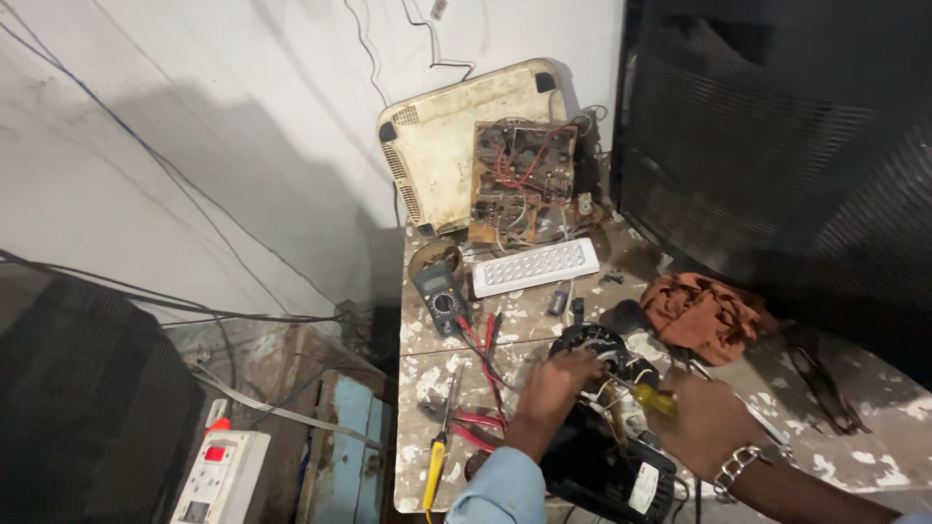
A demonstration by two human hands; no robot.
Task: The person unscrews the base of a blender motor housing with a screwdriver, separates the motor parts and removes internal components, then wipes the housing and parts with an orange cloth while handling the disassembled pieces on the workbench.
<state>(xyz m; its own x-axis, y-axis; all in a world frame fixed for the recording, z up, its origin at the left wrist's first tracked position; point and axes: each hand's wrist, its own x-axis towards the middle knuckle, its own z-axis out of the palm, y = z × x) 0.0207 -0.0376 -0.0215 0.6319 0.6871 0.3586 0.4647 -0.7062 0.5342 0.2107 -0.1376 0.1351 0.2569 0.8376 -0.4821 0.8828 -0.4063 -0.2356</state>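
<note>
While left hand (555, 386) steadies the motor (602, 354) at counter's (874, 456) front edge, right hand (704, 422) is closed round a screwdriver (649, 396), mid-unscrew imo; next needs tip seated square.

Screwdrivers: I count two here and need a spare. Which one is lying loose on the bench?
The yellow-handled screwdriver near the bench's left front edge lies loose. The amber-handled screwdriver is in the right hand.

Dim, soft-focus view; heavy shadows, murky dark corners.

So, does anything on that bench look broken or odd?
Yes. At the back, a stained cream casing leans against the wall, its circuit board exposed with loose red wires. The bench top is blotchy, its paint flaking.
</note>
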